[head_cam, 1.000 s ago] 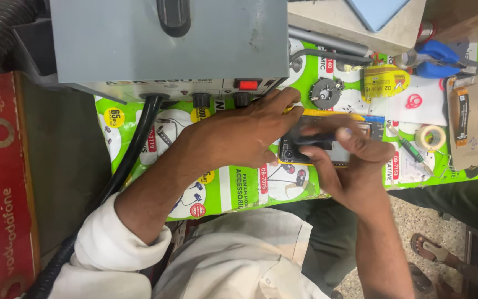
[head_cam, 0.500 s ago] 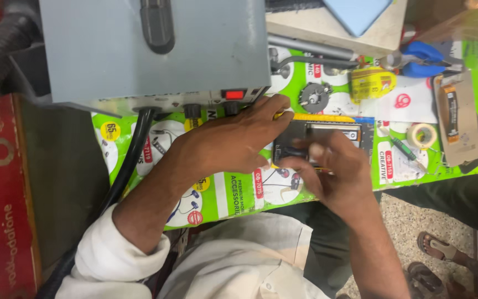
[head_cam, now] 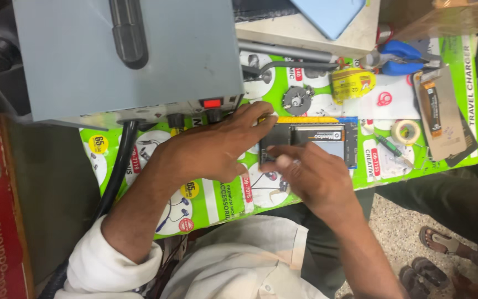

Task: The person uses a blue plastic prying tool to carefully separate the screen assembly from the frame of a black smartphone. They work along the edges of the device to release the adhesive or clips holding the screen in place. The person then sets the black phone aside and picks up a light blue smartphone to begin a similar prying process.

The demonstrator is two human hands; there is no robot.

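Hands on opened dark rectangular phone (head_cam: 311, 145), left hand (head_cam: 211, 149) fingers pressing its edge, right hand (head_cam: 311, 174) fingertips pinched on it, grey box-shaped metal station (head_cam: 123, 55) just beside on desk.

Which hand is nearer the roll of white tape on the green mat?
Right. The right hand rests on the opened phone, a short way left of the tape roll. The left hand lies farther left, at the phone's left edge.

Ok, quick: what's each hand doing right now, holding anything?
Left hand: flat, fingertips pressing the left end of the opened phone; no closed grip.
Right hand: fingers curled, tips on the phone's lower edge; holding anything cannot be told.
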